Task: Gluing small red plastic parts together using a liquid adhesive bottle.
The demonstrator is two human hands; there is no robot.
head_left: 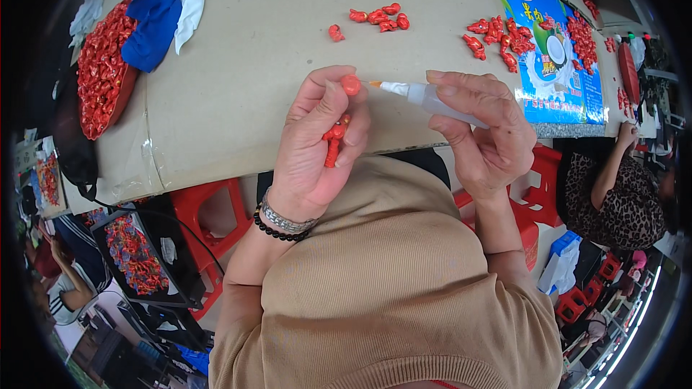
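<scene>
Between the thumb and forefinger of my left hand (pixel 311 133) is a small rounded red piece (pixel 350 85). A shiny red figurine part (pixel 334 140) lies against the curled lower fingers of the same hand. My right hand (pixel 494 126) is closed around a translucent white squeeze bottle (pixel 435 103), held nearly level. Its thin, orange-based nozzle points left at the rounded piece, and the fine tip is very near it; whether they touch I cannot tell. Both hands are just above the table's near edge.
Small groups of red figurine parts (pixel 382 18) lie on the covered table (pixel 238 50). More red parts (pixel 501 39) sit beside a blue printed sheet (pixel 551 97). At left stand a heaped red tray (pixel 121 104) and a blue cloth (pixel 153 21). A person in leopard print (pixel 613 194) is at right.
</scene>
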